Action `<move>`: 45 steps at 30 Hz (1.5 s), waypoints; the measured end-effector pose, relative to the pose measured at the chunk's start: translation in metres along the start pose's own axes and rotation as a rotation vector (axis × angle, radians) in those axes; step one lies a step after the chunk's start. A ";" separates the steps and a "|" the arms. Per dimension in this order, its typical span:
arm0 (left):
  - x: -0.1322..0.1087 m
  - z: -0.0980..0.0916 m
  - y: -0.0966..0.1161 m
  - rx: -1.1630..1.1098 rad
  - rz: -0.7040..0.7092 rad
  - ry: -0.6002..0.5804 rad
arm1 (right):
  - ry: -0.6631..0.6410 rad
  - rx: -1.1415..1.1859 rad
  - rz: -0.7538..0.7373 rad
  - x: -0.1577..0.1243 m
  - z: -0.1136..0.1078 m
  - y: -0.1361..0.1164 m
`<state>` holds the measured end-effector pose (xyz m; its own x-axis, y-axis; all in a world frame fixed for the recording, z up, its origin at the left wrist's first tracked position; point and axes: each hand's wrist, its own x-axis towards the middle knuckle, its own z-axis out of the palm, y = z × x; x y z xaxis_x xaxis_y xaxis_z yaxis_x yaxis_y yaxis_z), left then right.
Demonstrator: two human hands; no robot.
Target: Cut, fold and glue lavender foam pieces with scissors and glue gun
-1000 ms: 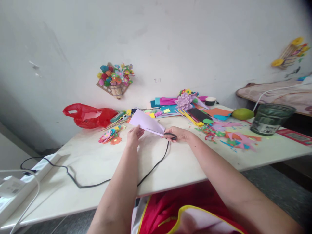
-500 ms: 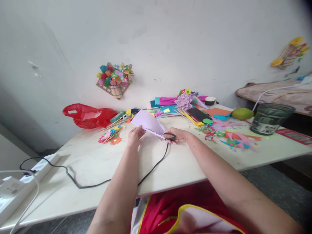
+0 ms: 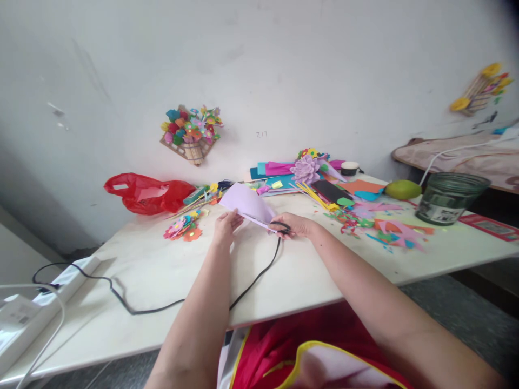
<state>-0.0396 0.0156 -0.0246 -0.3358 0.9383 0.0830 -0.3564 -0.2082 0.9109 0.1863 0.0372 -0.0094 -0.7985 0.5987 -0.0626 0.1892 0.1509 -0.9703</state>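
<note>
My left hand (image 3: 225, 227) pinches the near edge of a folded lilac paper sheet (image 3: 246, 202), held up over the white table (image 3: 170, 281). My right hand (image 3: 295, 223) grips black-handled scissors (image 3: 280, 227) whose blades reach into the sheet from its right side. A black cable (image 3: 255, 275) runs from under my right hand across the table toward the left.
A red plastic bag (image 3: 148, 192) lies at the back left, with small paper flowers (image 3: 183, 227) in front of it. Coloured sheets and a lilac flower (image 3: 306, 168) are piled at the back. Paper scraps (image 3: 385, 229), a green fruit (image 3: 403, 189) and a dark jar (image 3: 450, 197) sit right. A power strip (image 3: 44, 302) lies left.
The lilac sheet has turned slightly and lifted a little, and the scissors have edged along its side. Both hands stay in nearly the same place.
</note>
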 end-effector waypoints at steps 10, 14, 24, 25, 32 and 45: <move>0.003 -0.003 -0.001 -0.011 0.002 0.008 | 0.033 0.007 -0.035 0.004 0.001 0.002; 0.004 -0.004 0.000 -0.029 0.015 0.033 | 0.021 0.002 -0.023 0.004 0.000 0.002; 0.004 -0.006 0.002 -0.057 0.041 0.086 | -0.025 0.012 -0.001 0.002 -0.001 0.003; 0.003 -0.006 0.002 -0.054 0.040 0.086 | -0.018 0.008 0.007 0.002 -0.001 0.003; 0.001 -0.003 0.001 -0.037 0.037 0.034 | 0.008 -0.025 0.021 0.001 0.000 0.001; -0.001 -0.002 0.000 -0.037 0.031 0.024 | -0.002 -0.004 -0.040 0.006 -0.004 0.009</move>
<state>-0.0413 0.0145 -0.0260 -0.3678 0.9244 0.1010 -0.3770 -0.2475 0.8925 0.1853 0.0459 -0.0180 -0.8065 0.5908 -0.0238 0.1590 0.1779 -0.9711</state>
